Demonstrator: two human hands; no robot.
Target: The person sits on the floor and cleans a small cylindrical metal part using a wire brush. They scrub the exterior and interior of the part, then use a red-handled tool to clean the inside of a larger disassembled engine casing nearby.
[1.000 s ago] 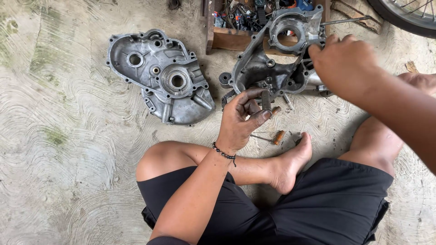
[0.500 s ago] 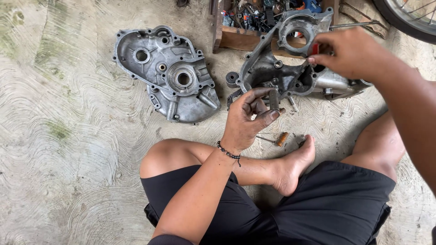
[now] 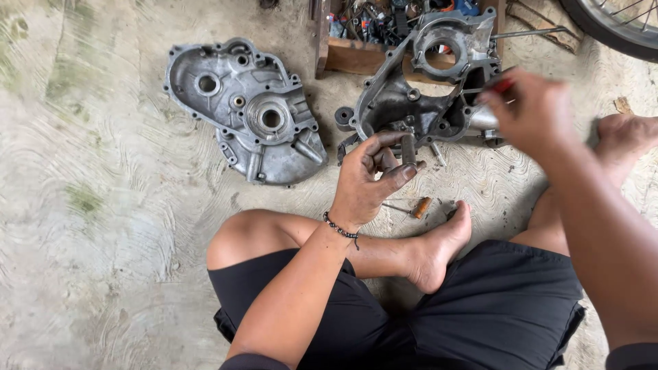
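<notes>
A short dark metal sleeve stands pinched upright in the left hand, whose grip is closed on it between thumb and fingertips, just above the floor. The right hand is closed on a small red-tipped tool, blurred, beside the engine case half. The other case half lies apart. With so light a pinch the sleeve could slip and roll among the loose pins near the foot.

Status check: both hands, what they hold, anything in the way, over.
Left hand pinching a short metal sleeve. Right hand gripping a red-tipped tool, blurred. Open engine case just beyond both; nothing between the hands.
</notes>
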